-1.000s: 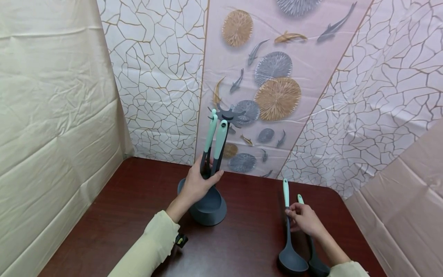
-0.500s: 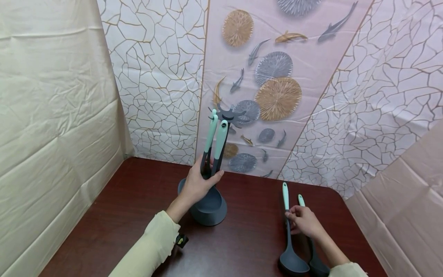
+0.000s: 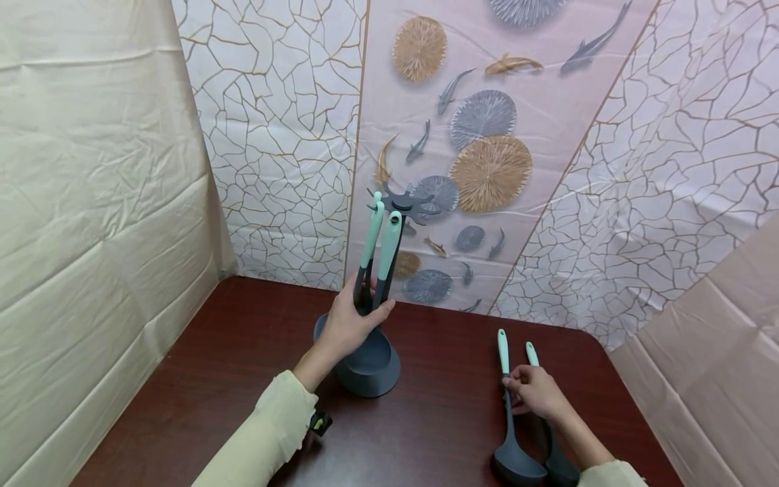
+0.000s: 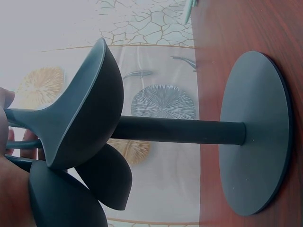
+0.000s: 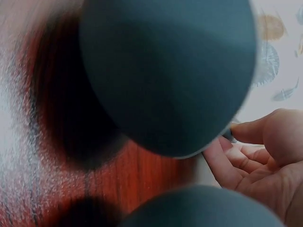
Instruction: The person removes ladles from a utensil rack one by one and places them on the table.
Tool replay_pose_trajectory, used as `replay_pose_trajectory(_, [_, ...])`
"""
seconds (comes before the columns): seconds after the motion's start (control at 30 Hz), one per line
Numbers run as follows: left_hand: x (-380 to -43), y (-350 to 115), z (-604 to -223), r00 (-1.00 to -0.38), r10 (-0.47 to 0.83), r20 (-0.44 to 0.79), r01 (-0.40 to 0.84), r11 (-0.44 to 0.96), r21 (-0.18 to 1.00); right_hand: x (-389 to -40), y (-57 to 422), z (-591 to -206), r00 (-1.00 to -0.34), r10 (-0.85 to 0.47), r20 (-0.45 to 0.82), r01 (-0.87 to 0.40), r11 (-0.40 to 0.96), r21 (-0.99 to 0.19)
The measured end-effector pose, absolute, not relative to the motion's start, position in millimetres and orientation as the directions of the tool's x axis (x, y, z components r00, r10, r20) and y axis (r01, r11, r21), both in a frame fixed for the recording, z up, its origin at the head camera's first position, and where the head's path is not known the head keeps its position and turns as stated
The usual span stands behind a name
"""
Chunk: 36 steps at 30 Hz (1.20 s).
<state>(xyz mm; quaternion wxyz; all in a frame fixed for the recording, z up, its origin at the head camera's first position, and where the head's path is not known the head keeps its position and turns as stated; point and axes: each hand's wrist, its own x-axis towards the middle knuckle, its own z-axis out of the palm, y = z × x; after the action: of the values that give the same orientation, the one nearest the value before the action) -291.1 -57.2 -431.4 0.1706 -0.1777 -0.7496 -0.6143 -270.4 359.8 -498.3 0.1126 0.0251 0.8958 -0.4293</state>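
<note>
The ladle [image 3: 517, 462] is in the right hand [image 3: 537, 389]: thumb and fingers pinch its dark shaft just below the mint handle [image 3: 503, 353]. Its deep bowl sits on the near side of those fingers; the mint end points away beyond them. The right wrist view is blurred, so I cannot say whether the bowl touches the table [image 3: 432, 412]. In my judgement the piece is light and stiff, heavier toward the bowl, smooth enough to twist in a fingertip pinch, and not fragile. The sound hold is around the upper shaft and lower handle, clear of the bowl.

Beside it, a second utensil [image 3: 560, 467] runs beneath the right hand, mint tip past the fingers and dark head near the wrist.

Well apart from these, the left hand [image 3: 349, 326] grasps the shafts of the upright utensils [image 3: 387, 253], thumb on the near side, other fingers curled behind. Their mint ends rise above the fingers, close by the pronged top [image 3: 402, 201] of the stand; their dark heads hang below. Lower again, the post [image 4: 184, 129] drops to a round base [image 4: 255, 135] on the table.

Beyond the left fingers hangs a fish-print cloth [image 3: 426, 122].
</note>
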Motion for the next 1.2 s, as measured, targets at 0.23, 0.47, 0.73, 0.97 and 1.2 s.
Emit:
replay_pose_trajectory(0.23, [-291.6, -57.6, -433.2, -0.876, 0.058, 0.478, 0.481, 0.174, 0.859, -270.1, 359.4, -501.2, -0.969, -0.039, -0.243, 0.163, 0.64, -0.751])
replay_pose_trajectory(0.47, [-291.6, -57.2, -431.6, -0.876, 0.056, 0.479, 0.481, 0.174, 0.86, -269.9, 357.1, -499.6, -0.969, -0.028, -0.244, 0.159, 0.687, -0.709])
replay_pose_trajectory(0.73, [-290.2, -57.6, -431.7, -0.87, 0.07, 0.488, 0.492, 0.167, 0.854, -273.7, 354.8, -497.0, -0.952, -0.024, -0.304, 0.185, 0.746, -0.639])
replay_pose_trajectory(0.97, [-289.7, -57.6, -432.1, -0.869, 0.067, 0.49, 0.494, 0.154, 0.856, -275.1, 354.8, -495.1, -0.944, -0.023, -0.329, 0.194, 0.769, -0.609])
replay_pose_trajectory(1.2, [-289.9, -57.5, -433.0, -0.867, 0.068, 0.494, 0.498, 0.154, 0.853, -276.4, 358.8, -496.4, -0.924, -0.017, -0.383, 0.237, 0.76, -0.606])
